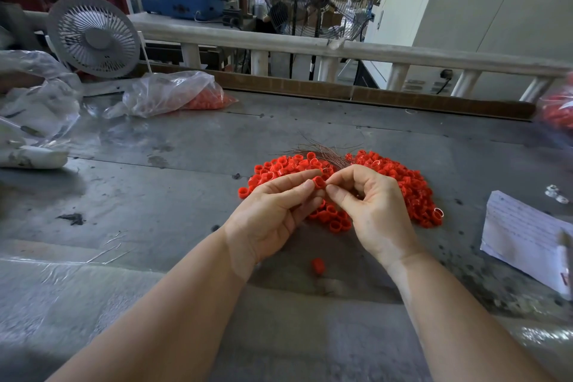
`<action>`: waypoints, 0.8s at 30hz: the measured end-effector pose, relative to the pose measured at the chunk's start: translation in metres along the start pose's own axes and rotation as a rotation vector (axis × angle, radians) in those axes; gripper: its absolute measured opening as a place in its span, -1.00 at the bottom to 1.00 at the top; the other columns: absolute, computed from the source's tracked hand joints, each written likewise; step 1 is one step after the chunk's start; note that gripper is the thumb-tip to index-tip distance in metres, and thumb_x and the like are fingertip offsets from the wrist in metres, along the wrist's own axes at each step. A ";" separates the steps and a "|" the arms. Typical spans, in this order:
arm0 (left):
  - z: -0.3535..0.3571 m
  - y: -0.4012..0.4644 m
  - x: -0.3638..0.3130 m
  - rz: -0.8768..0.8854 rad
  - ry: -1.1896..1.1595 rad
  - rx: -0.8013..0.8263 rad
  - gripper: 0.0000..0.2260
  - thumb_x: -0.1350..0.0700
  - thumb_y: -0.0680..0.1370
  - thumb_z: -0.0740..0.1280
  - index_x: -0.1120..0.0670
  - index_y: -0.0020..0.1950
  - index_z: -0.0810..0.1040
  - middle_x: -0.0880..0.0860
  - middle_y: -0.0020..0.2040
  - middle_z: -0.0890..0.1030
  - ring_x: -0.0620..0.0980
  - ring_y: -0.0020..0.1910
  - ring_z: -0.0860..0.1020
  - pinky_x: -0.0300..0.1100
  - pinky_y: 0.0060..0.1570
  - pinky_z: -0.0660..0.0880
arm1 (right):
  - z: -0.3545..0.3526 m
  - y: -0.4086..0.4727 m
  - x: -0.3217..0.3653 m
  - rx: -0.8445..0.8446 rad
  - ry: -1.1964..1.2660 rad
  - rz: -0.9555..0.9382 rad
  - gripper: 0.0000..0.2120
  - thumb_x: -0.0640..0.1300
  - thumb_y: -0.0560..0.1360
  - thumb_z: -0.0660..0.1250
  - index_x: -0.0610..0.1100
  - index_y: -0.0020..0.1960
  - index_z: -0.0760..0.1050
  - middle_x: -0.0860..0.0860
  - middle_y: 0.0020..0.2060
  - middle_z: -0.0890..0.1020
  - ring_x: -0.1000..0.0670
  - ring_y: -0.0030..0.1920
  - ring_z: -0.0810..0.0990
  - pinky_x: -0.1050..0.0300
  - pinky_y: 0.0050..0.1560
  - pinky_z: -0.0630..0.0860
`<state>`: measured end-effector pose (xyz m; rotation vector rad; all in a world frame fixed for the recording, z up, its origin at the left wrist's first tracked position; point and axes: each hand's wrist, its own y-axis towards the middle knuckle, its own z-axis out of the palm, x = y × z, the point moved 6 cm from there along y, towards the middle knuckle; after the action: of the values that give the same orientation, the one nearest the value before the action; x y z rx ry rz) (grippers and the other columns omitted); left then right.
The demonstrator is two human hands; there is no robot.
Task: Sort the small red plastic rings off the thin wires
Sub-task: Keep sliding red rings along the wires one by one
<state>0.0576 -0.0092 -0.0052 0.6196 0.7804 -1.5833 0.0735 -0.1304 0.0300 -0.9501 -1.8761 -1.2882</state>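
A heap of small red plastic rings [403,183] lies on the grey metal table [186,164], spread left and right behind my hands. A tuft of thin wires [322,152] sticks out at the heap's far side. My left hand [276,211] pinches one red ring [318,182] between thumb and fingers just above the heap. My right hand [369,205] meets it from the right, its thumb and forefinger pinched together at that ring's edge. A single red ring [318,266] lies alone on the table between my wrists.
A clear plastic bag with red rings [198,96] lies at the back left near a grey desk fan [94,37]. More crumpled plastic [34,108] sits far left. A white paper sheet [524,236] lies at the right, another bag of red rings [558,112] at the far right edge.
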 end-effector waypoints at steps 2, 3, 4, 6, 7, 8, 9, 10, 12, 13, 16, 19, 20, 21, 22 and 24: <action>0.000 0.000 0.001 -0.013 0.000 -0.001 -0.71 0.38 0.52 0.20 0.18 -0.23 0.69 0.15 -0.29 0.65 -0.07 -0.31 0.64 -0.29 -0.25 0.60 | -0.001 0.000 -0.001 -0.006 0.013 0.011 -0.79 -0.33 0.44 0.37 -0.04 -0.25 0.55 0.09 -0.39 0.62 0.21 -0.32 0.57 0.41 -0.25 0.45; 0.000 0.000 0.001 -0.019 -0.001 -0.001 -0.70 0.38 0.52 0.19 0.19 -0.23 0.69 0.15 -0.28 0.66 -0.06 -0.30 0.65 -0.28 -0.23 0.60 | -0.001 0.000 -0.001 -0.010 0.017 0.016 -0.79 -0.33 0.44 0.37 -0.04 -0.25 0.55 0.09 -0.39 0.62 0.20 -0.32 0.58 0.41 -0.26 0.45; 0.000 0.000 0.001 -0.024 -0.003 -0.002 -0.69 0.39 0.53 0.19 0.19 -0.22 0.69 0.15 -0.28 0.66 -0.06 -0.29 0.65 -0.27 -0.21 0.60 | -0.002 0.000 -0.002 -0.014 0.017 0.019 -0.79 -0.33 0.44 0.38 -0.04 -0.26 0.56 0.09 -0.40 0.63 0.20 -0.32 0.58 0.41 -0.26 0.46; -0.001 0.000 0.000 -0.034 -0.002 -0.003 -0.67 0.39 0.53 0.17 0.20 -0.22 0.69 0.16 -0.27 0.66 -0.04 -0.27 0.66 -0.27 -0.22 0.60 | -0.002 0.000 -0.002 -0.020 0.012 0.023 -0.78 -0.33 0.44 0.38 -0.04 -0.26 0.56 0.09 -0.40 0.63 0.18 -0.32 0.59 0.40 -0.26 0.47; -0.001 0.000 0.000 -0.040 0.003 -0.003 -0.67 0.39 0.54 0.16 0.20 -0.22 0.69 0.16 -0.26 0.66 -0.03 -0.26 0.66 -0.27 -0.24 0.60 | -0.002 0.000 -0.002 -0.022 0.010 0.024 -0.78 -0.33 0.43 0.38 -0.03 -0.26 0.56 0.09 -0.40 0.63 0.18 -0.32 0.60 0.39 -0.26 0.48; -0.001 0.000 0.000 -0.045 0.008 -0.003 -0.66 0.39 0.54 0.15 0.19 -0.22 0.70 0.17 -0.26 0.66 -0.03 -0.26 0.66 -0.28 -0.26 0.60 | -0.003 0.000 -0.002 -0.025 0.009 0.025 -0.78 -0.33 0.43 0.38 -0.04 -0.26 0.56 0.09 -0.40 0.64 0.17 -0.32 0.60 0.38 -0.26 0.48; -0.001 0.001 0.000 -0.048 0.011 -0.002 -0.65 0.39 0.54 0.15 0.19 -0.22 0.70 0.17 -0.25 0.66 -0.02 -0.26 0.66 -0.28 -0.27 0.59 | -0.003 0.000 -0.002 -0.027 0.010 0.025 -0.78 -0.34 0.43 0.39 -0.04 -0.27 0.56 0.09 -0.40 0.64 0.16 -0.32 0.61 0.38 -0.25 0.49; -0.002 0.001 0.000 -0.049 0.012 -0.001 -0.65 0.39 0.54 0.15 0.19 -0.22 0.70 0.17 -0.25 0.66 -0.02 -0.26 0.66 -0.28 -0.28 0.59 | -0.003 0.000 -0.002 -0.029 0.012 0.026 -0.78 -0.34 0.42 0.39 -0.04 -0.27 0.57 0.08 -0.40 0.64 0.15 -0.31 0.61 0.37 -0.25 0.50; -0.002 0.001 0.000 -0.042 0.016 0.000 -0.66 0.38 0.54 0.15 0.19 -0.22 0.70 0.16 -0.26 0.66 -0.03 -0.27 0.66 -0.28 -0.28 0.58 | -0.003 0.000 -0.002 -0.028 0.016 0.027 -0.77 -0.35 0.42 0.39 -0.04 -0.28 0.57 0.07 -0.40 0.65 0.12 -0.31 0.62 0.36 -0.25 0.52; -0.002 0.001 0.000 -0.034 0.022 0.000 -0.67 0.38 0.54 0.16 0.19 -0.22 0.70 0.16 -0.26 0.66 -0.03 -0.27 0.66 -0.28 -0.28 0.59 | -0.003 0.000 -0.001 -0.024 0.017 0.028 -0.77 -0.34 0.42 0.39 -0.04 -0.28 0.57 0.07 -0.39 0.65 0.11 -0.30 0.63 0.35 -0.24 0.52; -0.003 0.000 -0.001 -0.005 0.041 0.002 -0.70 0.39 0.53 0.19 0.18 -0.20 0.69 0.15 -0.26 0.66 -0.04 -0.28 0.65 -0.28 -0.25 0.59 | -0.002 0.000 -0.001 -0.008 0.031 0.035 -0.78 -0.34 0.43 0.39 -0.05 -0.28 0.57 0.08 -0.38 0.65 0.15 -0.32 0.61 0.37 -0.25 0.50; -0.002 0.000 -0.001 0.007 0.062 0.002 -0.72 0.37 0.52 0.21 0.16 -0.21 0.69 0.12 -0.27 0.67 -0.07 -0.30 0.65 -0.30 -0.28 0.59 | -0.002 0.000 -0.001 0.001 0.040 0.039 -0.77 -0.34 0.43 0.38 -0.04 -0.28 0.57 0.13 -0.41 0.64 0.21 -0.36 0.58 0.39 -0.29 0.47; -0.002 0.000 -0.001 0.007 0.065 0.001 -0.72 0.37 0.52 0.22 0.16 -0.21 0.69 0.11 -0.28 0.67 -0.08 -0.31 0.64 -0.31 -0.29 0.58 | -0.002 0.000 -0.001 0.002 0.039 0.038 -0.77 -0.34 0.43 0.38 -0.03 -0.28 0.57 0.13 -0.42 0.63 0.21 -0.37 0.57 0.39 -0.29 0.46; -0.002 0.000 0.000 0.006 0.066 0.002 -0.73 0.36 0.52 0.22 0.16 -0.20 0.69 0.11 -0.29 0.66 -0.09 -0.31 0.64 -0.31 -0.31 0.57 | -0.002 0.000 -0.001 0.003 0.038 0.036 -0.77 -0.34 0.43 0.38 -0.04 -0.28 0.57 0.13 -0.42 0.63 0.21 -0.37 0.57 0.39 -0.29 0.46; -0.003 0.000 0.000 0.006 0.067 0.004 -0.73 0.36 0.52 0.22 0.16 -0.20 0.69 0.10 -0.30 0.66 -0.09 -0.32 0.64 -0.32 -0.31 0.57 | -0.002 0.000 -0.001 0.003 0.041 0.036 -0.77 -0.34 0.43 0.38 -0.04 -0.28 0.57 0.13 -0.42 0.63 0.21 -0.37 0.57 0.39 -0.29 0.47; -0.003 0.001 0.000 0.005 0.068 0.010 -0.72 0.35 0.52 0.22 0.15 -0.22 0.69 0.09 -0.31 0.66 -0.10 -0.33 0.63 -0.33 -0.32 0.57 | -0.001 0.000 -0.001 0.005 0.050 0.037 -0.78 -0.35 0.43 0.38 -0.06 -0.27 0.57 0.13 -0.41 0.64 0.20 -0.35 0.58 0.38 -0.27 0.49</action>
<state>0.0584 -0.0072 -0.0072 0.6848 0.8216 -1.5694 0.0744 -0.1319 0.0298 -0.9374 -1.8147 -1.2730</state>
